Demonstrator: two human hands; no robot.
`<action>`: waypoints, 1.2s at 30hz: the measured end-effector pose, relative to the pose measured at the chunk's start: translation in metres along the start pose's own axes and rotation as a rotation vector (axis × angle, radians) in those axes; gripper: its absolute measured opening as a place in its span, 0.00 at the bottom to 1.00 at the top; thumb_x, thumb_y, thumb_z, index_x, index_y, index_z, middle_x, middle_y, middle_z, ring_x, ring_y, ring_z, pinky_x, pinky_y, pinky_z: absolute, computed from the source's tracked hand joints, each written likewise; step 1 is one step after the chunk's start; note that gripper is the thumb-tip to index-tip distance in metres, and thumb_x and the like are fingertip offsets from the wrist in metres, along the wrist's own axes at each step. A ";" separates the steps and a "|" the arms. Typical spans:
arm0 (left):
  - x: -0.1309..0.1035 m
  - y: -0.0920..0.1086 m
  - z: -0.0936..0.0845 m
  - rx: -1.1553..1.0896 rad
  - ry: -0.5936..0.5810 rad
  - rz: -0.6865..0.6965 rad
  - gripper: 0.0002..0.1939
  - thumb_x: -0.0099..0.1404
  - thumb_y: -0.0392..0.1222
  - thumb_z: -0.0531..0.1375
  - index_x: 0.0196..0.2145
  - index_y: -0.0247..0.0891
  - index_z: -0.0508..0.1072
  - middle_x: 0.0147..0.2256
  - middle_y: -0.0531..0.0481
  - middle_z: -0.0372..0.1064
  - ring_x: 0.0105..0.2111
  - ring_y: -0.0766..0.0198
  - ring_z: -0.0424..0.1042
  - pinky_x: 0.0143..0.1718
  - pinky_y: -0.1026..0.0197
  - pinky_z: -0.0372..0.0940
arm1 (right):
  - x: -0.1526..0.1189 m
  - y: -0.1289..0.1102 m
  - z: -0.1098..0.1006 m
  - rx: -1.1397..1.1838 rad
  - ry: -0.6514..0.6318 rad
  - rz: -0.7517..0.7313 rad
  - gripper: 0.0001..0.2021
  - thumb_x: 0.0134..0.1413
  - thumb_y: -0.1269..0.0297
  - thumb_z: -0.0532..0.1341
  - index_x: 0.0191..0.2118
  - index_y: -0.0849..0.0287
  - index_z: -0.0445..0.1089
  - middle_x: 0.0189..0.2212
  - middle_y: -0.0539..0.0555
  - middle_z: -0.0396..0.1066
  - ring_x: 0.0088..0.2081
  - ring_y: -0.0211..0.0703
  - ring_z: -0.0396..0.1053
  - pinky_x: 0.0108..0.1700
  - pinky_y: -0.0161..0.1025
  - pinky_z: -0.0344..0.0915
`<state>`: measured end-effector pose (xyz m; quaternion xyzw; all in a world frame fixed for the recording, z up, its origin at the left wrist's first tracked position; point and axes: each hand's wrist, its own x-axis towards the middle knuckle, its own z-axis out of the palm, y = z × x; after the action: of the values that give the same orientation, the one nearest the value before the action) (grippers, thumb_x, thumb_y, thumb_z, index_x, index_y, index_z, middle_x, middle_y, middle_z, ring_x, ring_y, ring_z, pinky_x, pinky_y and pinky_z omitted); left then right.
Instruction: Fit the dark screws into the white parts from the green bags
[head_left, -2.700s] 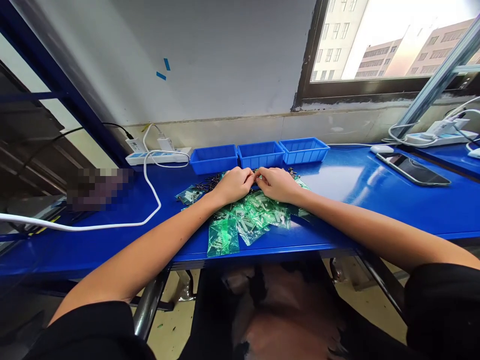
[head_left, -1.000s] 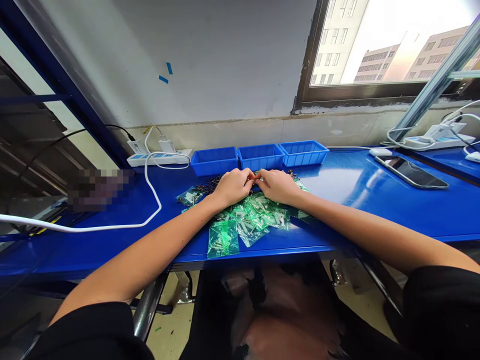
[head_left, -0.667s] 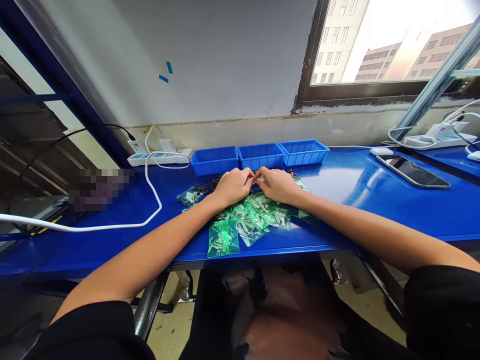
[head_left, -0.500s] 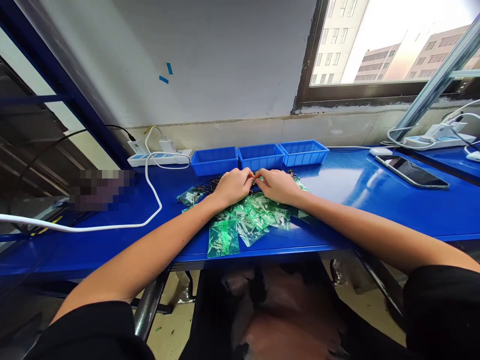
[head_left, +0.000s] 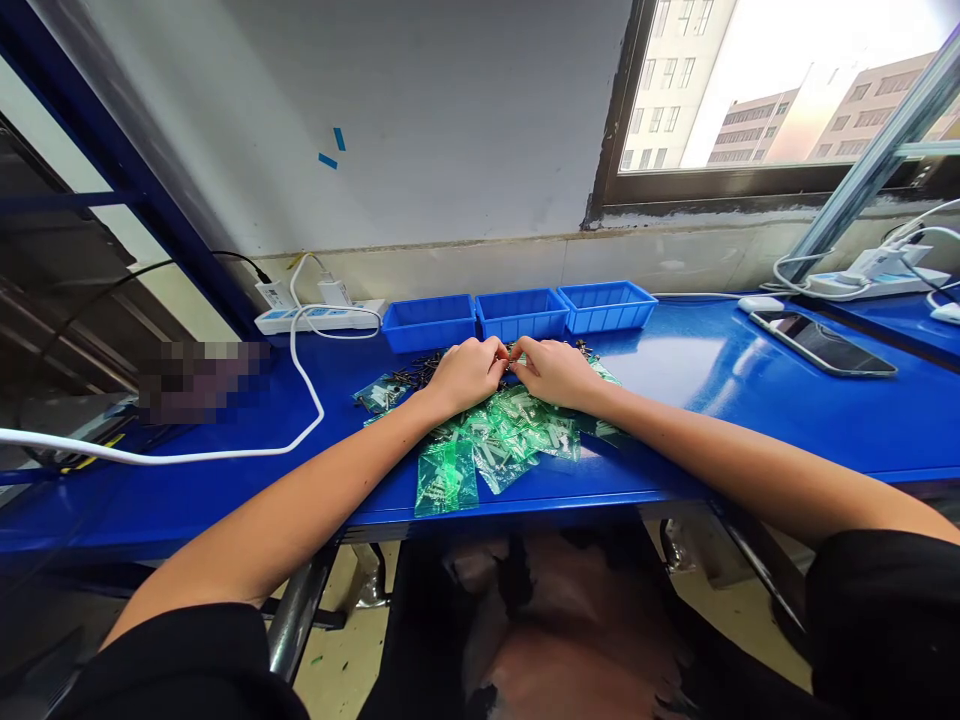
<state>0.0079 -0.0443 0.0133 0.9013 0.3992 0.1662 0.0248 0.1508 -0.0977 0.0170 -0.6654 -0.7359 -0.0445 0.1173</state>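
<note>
My left hand (head_left: 466,372) and my right hand (head_left: 553,370) meet fingertip to fingertip over the middle of the blue table (head_left: 675,410). The fingers of both are bent and pinched together; whatever they hold is too small to make out. Beneath and in front of them lies a pile of green-tinted clear bags (head_left: 517,425) with small pale pieces inside. Small dark screw-like parts (head_left: 412,374) are heaped behind the bags, partly hidden by my hands.
Three blue bins (head_left: 429,322) stand in a row behind my hands, near the wall. A power strip (head_left: 330,317) with a white cable (head_left: 307,380) is at the left. At the right lie a phone (head_left: 825,343) and another power strip (head_left: 877,280).
</note>
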 end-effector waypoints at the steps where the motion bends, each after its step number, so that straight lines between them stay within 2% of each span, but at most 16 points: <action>1: 0.000 0.000 0.000 -0.001 0.002 0.000 0.11 0.65 0.39 0.51 0.41 0.37 0.71 0.36 0.44 0.73 0.40 0.53 0.71 0.39 0.56 0.64 | 0.000 0.000 0.000 -0.001 0.001 0.000 0.12 0.62 0.62 0.52 0.47 0.58 0.66 0.37 0.56 0.74 0.41 0.49 0.70 0.35 0.37 0.58; 12: 0.000 -0.001 0.002 -0.007 0.014 0.011 0.10 0.64 0.38 0.52 0.41 0.37 0.70 0.35 0.45 0.73 0.40 0.54 0.71 0.39 0.57 0.64 | 0.001 0.000 0.000 -0.014 -0.022 -0.001 0.14 0.65 0.62 0.47 0.46 0.59 0.68 0.40 0.58 0.74 0.44 0.49 0.70 0.36 0.36 0.58; 17: 0.002 -0.004 0.003 -0.022 0.009 0.025 0.11 0.64 0.39 0.52 0.41 0.36 0.70 0.36 0.45 0.73 0.39 0.54 0.71 0.38 0.56 0.64 | 0.001 0.000 0.000 -0.023 -0.025 -0.005 0.13 0.64 0.62 0.48 0.46 0.60 0.66 0.41 0.59 0.74 0.44 0.50 0.70 0.36 0.37 0.58; 24: 0.007 -0.010 -0.003 -0.101 -0.073 0.155 0.14 0.66 0.40 0.48 0.37 0.36 0.74 0.35 0.46 0.75 0.38 0.57 0.72 0.40 0.59 0.63 | 0.001 -0.002 -0.002 -0.022 -0.030 0.011 0.12 0.64 0.64 0.49 0.46 0.60 0.66 0.41 0.60 0.74 0.45 0.50 0.70 0.36 0.37 0.58; 30: 0.006 -0.010 -0.003 -0.052 -0.070 0.097 0.15 0.66 0.41 0.47 0.36 0.37 0.73 0.36 0.46 0.75 0.38 0.56 0.72 0.37 0.58 0.63 | 0.000 -0.001 -0.001 -0.016 -0.023 0.009 0.12 0.63 0.63 0.50 0.46 0.60 0.65 0.38 0.59 0.74 0.44 0.51 0.70 0.35 0.37 0.58; 36: 0.005 -0.007 -0.003 -0.019 -0.061 0.073 0.14 0.66 0.40 0.48 0.39 0.37 0.72 0.36 0.45 0.75 0.39 0.55 0.72 0.37 0.58 0.64 | 0.000 0.000 0.000 -0.010 -0.020 -0.005 0.12 0.62 0.62 0.51 0.46 0.60 0.66 0.36 0.56 0.74 0.44 0.49 0.70 0.37 0.36 0.58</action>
<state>0.0048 -0.0361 0.0159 0.9197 0.3635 0.1433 0.0394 0.1504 -0.0973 0.0172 -0.6644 -0.7385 -0.0419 0.1065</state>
